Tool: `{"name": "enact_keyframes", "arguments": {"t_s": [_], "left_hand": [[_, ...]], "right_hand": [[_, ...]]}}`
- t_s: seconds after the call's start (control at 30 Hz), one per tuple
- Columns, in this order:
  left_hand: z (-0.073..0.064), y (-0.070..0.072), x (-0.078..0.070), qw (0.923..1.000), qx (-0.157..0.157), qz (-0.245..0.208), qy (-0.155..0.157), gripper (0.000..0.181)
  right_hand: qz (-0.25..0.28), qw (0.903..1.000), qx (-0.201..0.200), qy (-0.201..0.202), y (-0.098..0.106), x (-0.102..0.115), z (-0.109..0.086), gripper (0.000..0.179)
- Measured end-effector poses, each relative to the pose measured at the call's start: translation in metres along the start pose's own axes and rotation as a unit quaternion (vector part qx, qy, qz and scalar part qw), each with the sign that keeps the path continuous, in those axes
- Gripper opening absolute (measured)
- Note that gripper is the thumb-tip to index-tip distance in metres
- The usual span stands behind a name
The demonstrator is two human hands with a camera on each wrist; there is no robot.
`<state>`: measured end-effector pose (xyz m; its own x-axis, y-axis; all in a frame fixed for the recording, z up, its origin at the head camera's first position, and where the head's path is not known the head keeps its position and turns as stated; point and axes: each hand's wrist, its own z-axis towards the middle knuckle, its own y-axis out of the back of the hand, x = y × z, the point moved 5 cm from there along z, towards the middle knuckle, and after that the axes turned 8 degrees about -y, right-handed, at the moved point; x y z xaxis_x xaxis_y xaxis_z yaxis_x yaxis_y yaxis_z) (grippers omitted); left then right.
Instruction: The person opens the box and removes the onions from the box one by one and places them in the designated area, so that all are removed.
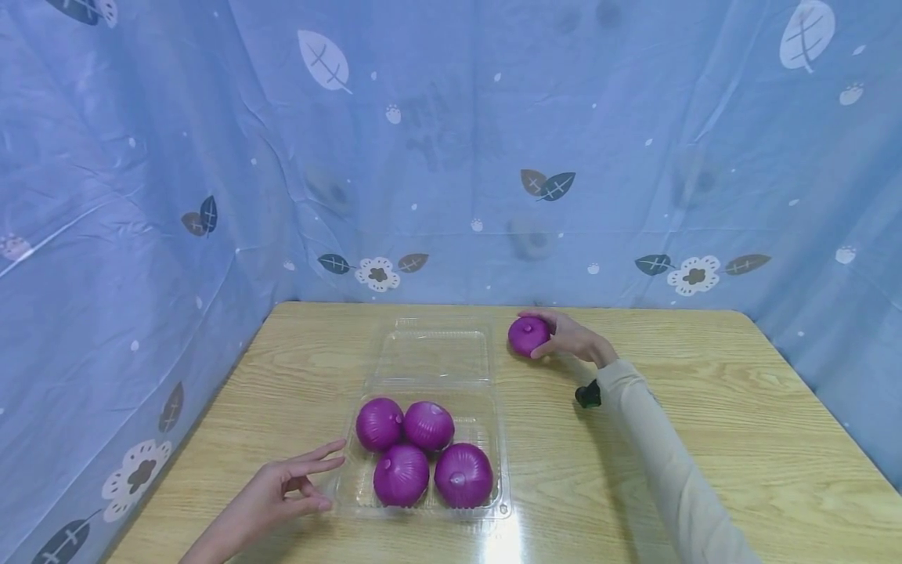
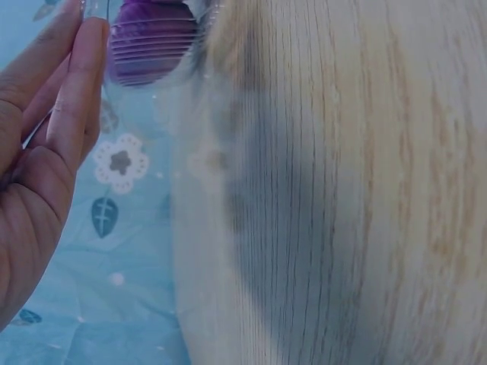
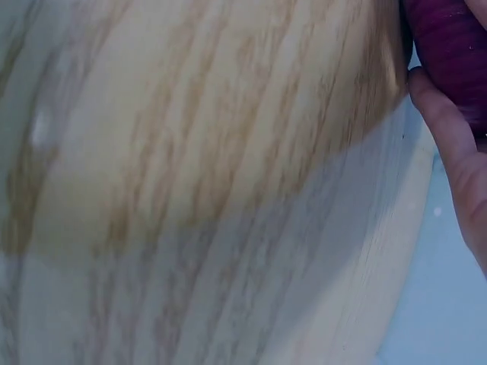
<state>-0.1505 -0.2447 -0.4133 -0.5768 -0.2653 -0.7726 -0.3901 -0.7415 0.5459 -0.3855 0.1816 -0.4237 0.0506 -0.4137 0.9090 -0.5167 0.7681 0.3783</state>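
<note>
Several purple onions (image 1: 400, 475) sit in the base of a clear plastic clamshell container (image 1: 503, 470), whose lid (image 1: 431, 356) lies folded back behind it. At the container's left side is my left hand (image 1: 282, 489), fingers extended with the tips at its edge. The left wrist view shows those fingers (image 2: 72, 91) against the clear wall, an onion (image 2: 152, 42) behind it. To the right of the lid, my right hand (image 1: 569, 337) grips another purple onion (image 1: 527, 337), thumb and fingers round its sides. Only part of that onion (image 3: 453, 57) shows in the right wrist view.
Everything stands on a light wooden table (image 1: 564, 486). A blue curtain (image 1: 458, 157) with leaf and flower prints hangs behind the table and along its sides. A small black device (image 1: 588, 395) is at my right wrist.
</note>
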Motion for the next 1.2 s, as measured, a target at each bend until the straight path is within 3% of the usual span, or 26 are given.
{"name": "enact_keyframes", "arguments": {"t_s": [0.3, 0.53, 1.2], "left_hand": [[0.0012, -0.0003, -0.0014, 0.9999, -0.002, -0.012, -0.009, 0.046], [0.002, 0.0011, -0.0025, 0.9996, -0.005, -0.025, -0.013, 0.047], [0.0019, 0.0005, -0.0021, 0.9998, -0.002, -0.013, -0.018, 0.047]], "right_hand": [[-0.028, 0.9996, 0.004, -0.001, 0.0007, 0.0006, -0.0025, 0.094], [0.002, 0.9996, 0.027, 0.01, 0.0029, 0.0024, -0.0058, 0.089], [0.01, 0.9999, 0.006, 0.012, 0.003, -0.0046, -0.0067, 0.088]]}}
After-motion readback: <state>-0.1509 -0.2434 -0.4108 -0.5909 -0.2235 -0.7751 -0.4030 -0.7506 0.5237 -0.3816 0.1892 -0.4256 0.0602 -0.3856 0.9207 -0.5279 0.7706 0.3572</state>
